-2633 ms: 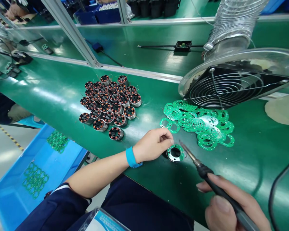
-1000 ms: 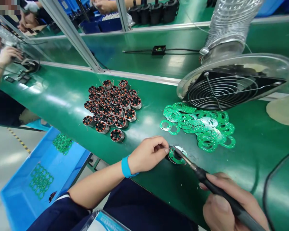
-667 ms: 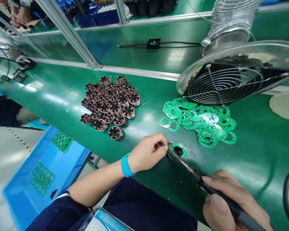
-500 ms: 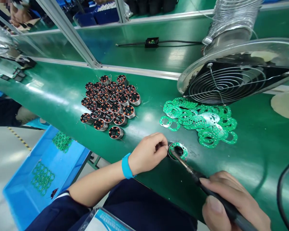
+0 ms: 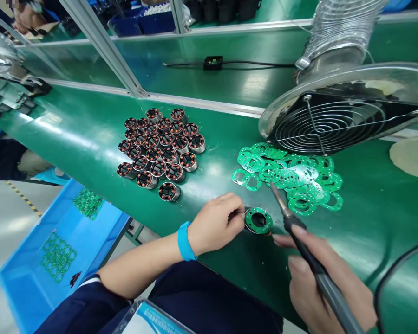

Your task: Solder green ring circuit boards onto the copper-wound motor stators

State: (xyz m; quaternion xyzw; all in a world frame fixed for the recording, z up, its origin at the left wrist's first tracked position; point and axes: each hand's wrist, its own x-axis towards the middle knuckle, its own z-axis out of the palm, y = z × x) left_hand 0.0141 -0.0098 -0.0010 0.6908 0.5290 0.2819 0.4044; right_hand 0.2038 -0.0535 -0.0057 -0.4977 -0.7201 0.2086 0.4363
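On the green bench, a motor stator point(image 5: 250, 228) stands with a green ring-shaped circuit board point(image 5: 270, 219) on its top. The fingers of my left hand point(image 5: 214, 225) are pinched at the left rim of this stator; their tips are partly hidden. My right hand point(image 5: 329, 278) grips a soldering iron point(image 5: 308, 255) by its dark handle. The iron's tip points up and away, apart from the board and near the loose rings. One finger of the right hand stretches towards the stator's right edge, where thin wire ends show.
Several copper-wound stators point(image 5: 169, 155) stand grouped at the left. Loose green ring boards point(image 5: 299, 178) lie piled below a fume extractor fan point(image 5: 320, 123). A blue bin point(image 5: 24, 278) holding green boards sits lower left. The iron's cable point(image 5: 386, 273) curves at the right.
The soldering iron has lifted off the board and swung up and away from it. A finger of my right hand has stretched towards the stator. My left hand stays at its rim.
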